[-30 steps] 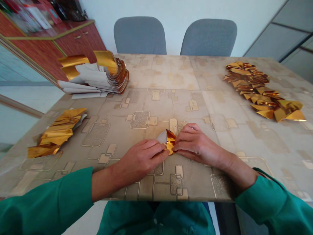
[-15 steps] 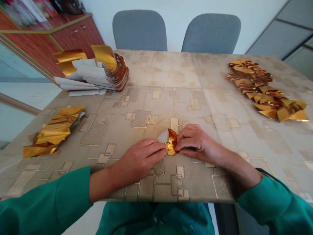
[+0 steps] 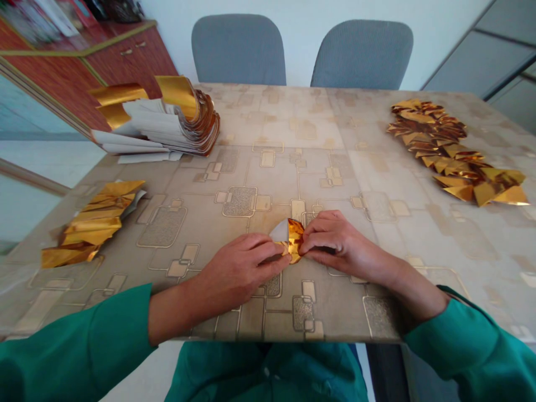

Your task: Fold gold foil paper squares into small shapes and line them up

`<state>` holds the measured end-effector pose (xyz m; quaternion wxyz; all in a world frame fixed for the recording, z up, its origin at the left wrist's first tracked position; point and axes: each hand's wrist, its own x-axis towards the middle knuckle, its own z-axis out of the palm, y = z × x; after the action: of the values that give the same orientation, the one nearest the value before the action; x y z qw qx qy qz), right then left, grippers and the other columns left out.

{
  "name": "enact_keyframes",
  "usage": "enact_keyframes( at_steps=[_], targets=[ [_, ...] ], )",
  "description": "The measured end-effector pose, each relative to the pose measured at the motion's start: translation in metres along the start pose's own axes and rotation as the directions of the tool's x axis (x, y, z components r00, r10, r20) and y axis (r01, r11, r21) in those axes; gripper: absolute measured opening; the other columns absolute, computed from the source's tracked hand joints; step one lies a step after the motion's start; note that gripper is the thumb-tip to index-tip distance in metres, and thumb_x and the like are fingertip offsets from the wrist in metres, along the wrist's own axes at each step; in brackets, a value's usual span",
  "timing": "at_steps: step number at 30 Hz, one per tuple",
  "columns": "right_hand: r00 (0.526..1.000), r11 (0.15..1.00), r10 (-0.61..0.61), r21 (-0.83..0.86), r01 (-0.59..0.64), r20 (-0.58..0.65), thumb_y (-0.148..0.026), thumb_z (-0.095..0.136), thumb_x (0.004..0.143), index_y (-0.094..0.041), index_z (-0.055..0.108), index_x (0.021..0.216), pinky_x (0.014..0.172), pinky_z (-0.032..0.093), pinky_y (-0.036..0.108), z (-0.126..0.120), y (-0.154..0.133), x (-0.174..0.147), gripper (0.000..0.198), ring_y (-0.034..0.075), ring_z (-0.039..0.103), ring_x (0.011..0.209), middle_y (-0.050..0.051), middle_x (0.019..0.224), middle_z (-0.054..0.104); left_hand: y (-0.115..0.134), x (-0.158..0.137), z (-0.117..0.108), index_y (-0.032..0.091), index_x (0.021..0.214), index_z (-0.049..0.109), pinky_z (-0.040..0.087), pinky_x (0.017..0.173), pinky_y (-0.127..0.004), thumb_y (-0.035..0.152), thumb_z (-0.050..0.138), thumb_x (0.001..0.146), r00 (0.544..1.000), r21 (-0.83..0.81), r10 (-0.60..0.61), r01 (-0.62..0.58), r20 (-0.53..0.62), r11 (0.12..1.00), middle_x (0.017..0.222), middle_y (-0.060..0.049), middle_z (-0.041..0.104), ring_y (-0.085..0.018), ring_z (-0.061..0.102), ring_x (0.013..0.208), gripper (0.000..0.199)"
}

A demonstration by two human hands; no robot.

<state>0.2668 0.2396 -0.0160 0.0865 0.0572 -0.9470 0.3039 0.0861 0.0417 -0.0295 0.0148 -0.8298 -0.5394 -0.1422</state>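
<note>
A small piece of gold foil paper (image 3: 295,237), partly folded, lies near the table's front edge between both hands. Its right part shows shiny gold and its upper left part the pale backing. My left hand (image 3: 245,262) pinches the lower left side of the paper, thumb and fingers pressed together. On the right side, my right hand (image 3: 335,240) grips the gold edge between thumb and fingertips. The fingers hide the outer parts of the paper.
A bent stack of gold paper sheets (image 3: 159,131) stands at the back left. Several creased gold sheets (image 3: 94,223) lie nearer on the left. A row of folded gold pieces (image 3: 439,145) runs along the right. Two grey chairs (image 3: 238,50) stand beyond the patterned table (image 3: 201,223).
My left thumb has shifted slightly to the right over the lower part of the foil paper. My right hand stays nearly in place; the view has tilted a little.
</note>
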Motion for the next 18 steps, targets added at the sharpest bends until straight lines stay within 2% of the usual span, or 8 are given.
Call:
enact_keyframes(
  at_steps=[6, 14, 18],
  targets=[
    [0.998, 0.998, -0.056, -0.009, 0.056, 0.003, -0.030, 0.057, 0.098, -0.026, 0.071, 0.096, 0.090, 0.034, 0.034, -0.002, 0.001, -0.001, 0.015, 0.014, 0.058, 0.093, 0.001, 0.096, 0.068, 0.000, -0.003, 0.006, 0.009, 0.130, 0.057, 0.052, 0.095, -0.037, 0.012, 0.040, 0.099, 0.991, 0.036, -0.110, 0.114, -0.081, 0.993, 0.123, -0.013, 0.061, -0.023, 0.056, 0.109, 0.035],
    [0.995, 0.987, -0.099, -0.123, 0.100, 0.019, -0.028, 0.053, 0.100, -0.022, 0.071, 0.091, 0.087, 0.034, 0.034, -0.009, -0.002, 0.000, 0.021, 0.015, 0.055, 0.088, 0.002, 0.090, 0.070, -0.001, -0.003, -0.001, 0.012, 0.133, 0.056, 0.051, 0.098, -0.037, 0.012, 0.037, 0.102, 0.999, 0.058, -0.030, 0.031, -0.014, 0.998, 0.124, -0.012, 0.061, -0.023, 0.056, 0.112, 0.036],
    [0.993, 0.980, -0.106, -0.166, 0.113, 0.051, -0.026, 0.050, 0.100, -0.021, 0.070, 0.096, 0.087, 0.035, 0.035, -0.012, -0.009, 0.000, 0.021, 0.016, 0.055, 0.091, 0.004, 0.093, 0.070, 0.000, -0.004, -0.001, 0.010, 0.131, 0.057, 0.051, 0.097, -0.038, 0.013, 0.034, 0.102, 1.000, 0.072, -0.017, 0.018, -0.018, 0.997, 0.124, -0.014, 0.061, -0.024, 0.055, 0.112, 0.036]
  ],
)
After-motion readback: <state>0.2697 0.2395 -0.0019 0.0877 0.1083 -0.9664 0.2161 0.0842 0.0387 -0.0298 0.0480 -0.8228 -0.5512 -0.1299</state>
